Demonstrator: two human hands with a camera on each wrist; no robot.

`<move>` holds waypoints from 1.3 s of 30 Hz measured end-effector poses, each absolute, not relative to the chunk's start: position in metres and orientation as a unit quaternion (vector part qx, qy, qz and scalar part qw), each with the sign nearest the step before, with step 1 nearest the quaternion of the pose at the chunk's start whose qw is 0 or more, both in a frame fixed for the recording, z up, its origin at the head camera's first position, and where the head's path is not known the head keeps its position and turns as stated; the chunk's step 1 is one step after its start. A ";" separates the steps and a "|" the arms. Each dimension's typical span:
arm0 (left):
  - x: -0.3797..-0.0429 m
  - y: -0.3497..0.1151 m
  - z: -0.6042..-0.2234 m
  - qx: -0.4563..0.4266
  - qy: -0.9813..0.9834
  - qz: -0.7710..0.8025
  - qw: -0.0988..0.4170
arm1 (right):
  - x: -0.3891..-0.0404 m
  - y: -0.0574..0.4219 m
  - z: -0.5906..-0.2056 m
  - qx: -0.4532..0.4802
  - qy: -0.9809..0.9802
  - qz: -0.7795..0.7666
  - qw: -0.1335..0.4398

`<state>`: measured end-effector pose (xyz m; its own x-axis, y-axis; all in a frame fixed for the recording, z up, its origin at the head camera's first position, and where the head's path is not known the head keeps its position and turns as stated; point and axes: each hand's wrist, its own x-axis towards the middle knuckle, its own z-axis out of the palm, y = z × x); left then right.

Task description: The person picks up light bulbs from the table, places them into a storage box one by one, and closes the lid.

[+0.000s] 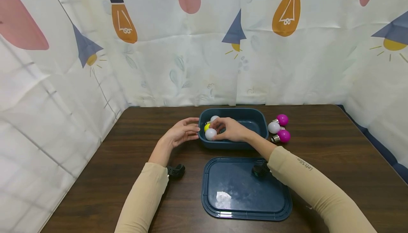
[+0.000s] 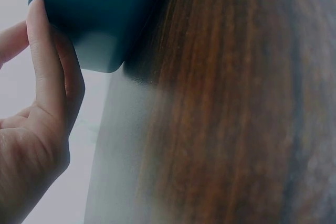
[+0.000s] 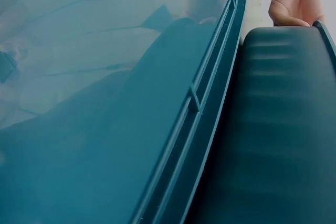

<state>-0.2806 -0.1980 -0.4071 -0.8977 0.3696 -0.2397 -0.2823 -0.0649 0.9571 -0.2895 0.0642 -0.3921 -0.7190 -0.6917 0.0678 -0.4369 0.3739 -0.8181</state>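
A dark blue-green plastic bin (image 1: 259, 128) holds a few light bulbs at its left end. Two are white, and a yellow bulb (image 1: 207, 127) lies between them. My right hand (image 1: 232, 129) reaches down into the bin, its thumb and fingers pinching the nearer white light bulb (image 1: 210, 134). Against the bin's left side rests my left hand (image 1: 183, 132), fingers extended, fingertips touching the rim. In the left wrist view, the left hand (image 2: 39, 108) meets the bin wall (image 2: 105, 19). The right wrist view shows the bin's long side (image 3: 289, 119) but not the right hand.
Right of the bin lie two magenta bulbs (image 1: 283, 136) and a white bulb (image 1: 273, 127). A flat blue lid (image 1: 245, 190) lies in front of the bin, under my right forearm. Behind the brown table (image 1: 338, 162) hangs a patterned curtain (image 1: 204, 59).
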 end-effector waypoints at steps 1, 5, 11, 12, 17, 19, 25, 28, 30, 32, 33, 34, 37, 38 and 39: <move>-0.281 -0.198 -0.407 0.033 0.647 0.728 0.224 | -0.290 0.064 -0.392 -0.345 0.816 -0.441 0.147; -0.280 -0.198 -0.407 0.032 0.651 0.725 0.222 | -0.290 0.064 -0.393 -0.342 0.815 -0.443 0.148; -0.280 -0.198 -0.407 0.032 0.651 0.725 0.222 | -0.290 0.065 -0.393 -0.347 0.810 -0.450 0.144; -0.280 -0.198 -0.408 0.031 0.651 0.725 0.222 | -0.289 0.066 -0.392 -0.346 0.809 -0.452 0.143; -0.280 -0.197 -0.407 0.030 0.649 0.727 0.221 | -0.287 0.069 -0.389 -0.344 0.805 -0.463 0.138; -0.280 -0.197 -0.407 0.030 0.649 0.727 0.221 | -0.286 0.071 -0.388 -0.343 0.804 -0.467 0.137; -0.280 -0.197 -0.407 0.028 0.647 0.729 0.221 | -0.283 0.077 -0.385 -0.340 0.804 -0.468 0.135; -0.279 -0.197 -0.407 0.028 0.646 0.730 0.221 | -0.282 0.080 -0.382 -0.340 0.803 -0.471 0.135; -0.279 -0.198 -0.408 0.027 0.645 0.731 0.221 | -0.281 0.082 -0.380 -0.340 0.800 -0.475 0.137; -0.279 -0.198 -0.408 0.027 0.644 0.732 0.221 | -0.280 0.085 -0.378 -0.339 0.799 -0.478 0.137; -0.280 -0.198 -0.408 0.027 0.644 0.732 0.221 | -0.280 0.087 -0.376 -0.338 0.799 -0.478 0.135; -0.279 -0.198 -0.408 0.029 0.645 0.731 0.221 | -0.279 0.089 -0.375 -0.337 0.799 -0.479 0.134; -0.279 -0.199 -0.408 0.031 0.647 0.730 0.220 | -0.278 0.096 -0.372 -0.337 0.802 -0.476 0.126; -0.279 -0.199 -0.408 0.032 0.647 0.729 0.220 | -0.278 0.099 -0.372 -0.337 0.804 -0.474 0.123; -0.279 -0.199 -0.408 0.031 0.648 0.729 0.220 | -0.277 0.101 -0.372 -0.337 0.805 -0.474 0.121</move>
<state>-0.2792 -0.1986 -0.4080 -0.9013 0.3610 -0.2394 -0.2802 -0.0644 0.9578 -0.2772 0.1012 -0.3716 -0.7441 -0.6564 0.1241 -0.4272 0.3247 -0.8438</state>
